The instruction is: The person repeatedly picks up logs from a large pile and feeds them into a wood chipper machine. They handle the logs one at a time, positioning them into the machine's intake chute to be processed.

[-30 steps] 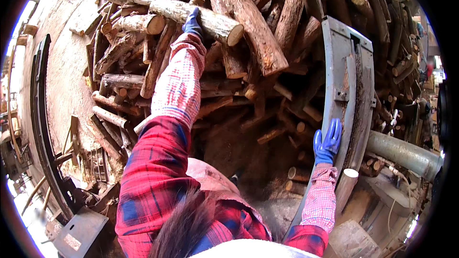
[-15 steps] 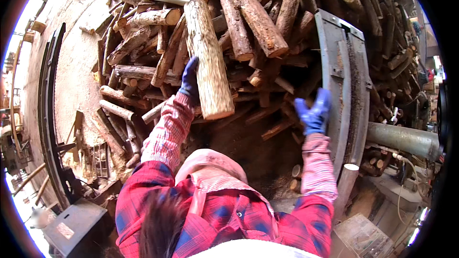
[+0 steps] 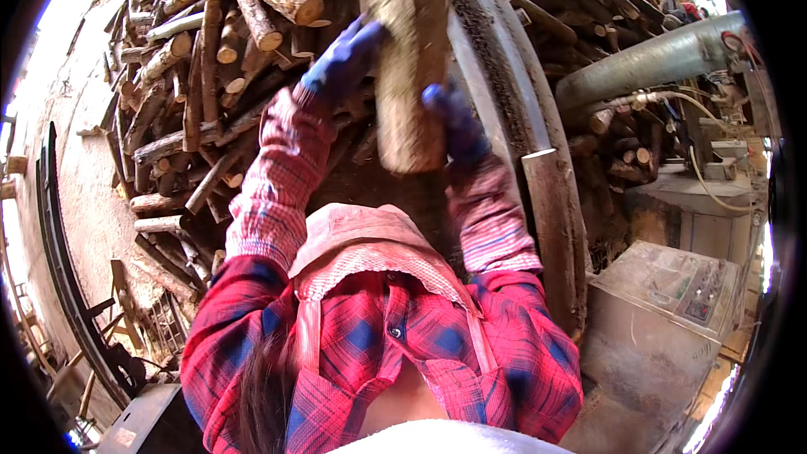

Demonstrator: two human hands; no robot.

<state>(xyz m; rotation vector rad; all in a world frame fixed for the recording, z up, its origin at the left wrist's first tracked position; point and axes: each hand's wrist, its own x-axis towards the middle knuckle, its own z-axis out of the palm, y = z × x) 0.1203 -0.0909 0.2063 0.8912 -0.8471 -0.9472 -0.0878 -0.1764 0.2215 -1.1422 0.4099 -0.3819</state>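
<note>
A thick, rough-barked log [image 3: 410,76] is raised in front of me at the upper middle, standing lengthwise away from me and slightly blurred. My left hand [image 3: 346,60], in a blue glove, presses along its left side. At its lower right side is my right hand [image 3: 460,124], gloved in blue too, with the thumb against the wood; its other fingers are partly hidden and smeared. The log is clasped between both hands. Just right of it runs a long grey metal trough [image 3: 523,76]. Another log [image 3: 555,227] with a pale cut end lies at the trough's near end.
A large heap of cut logs [image 3: 202,118] fills the far left and back. A thick metal cylinder [image 3: 643,63] with hoses reaches in from the right. Below it stands a grey control box [image 3: 664,286]. A black metal rail [image 3: 63,235] runs along the left.
My view has turned right. My right hand, apart and open beside the trough before, has come onto the log. The log has shifted over to the trough's left side.
</note>
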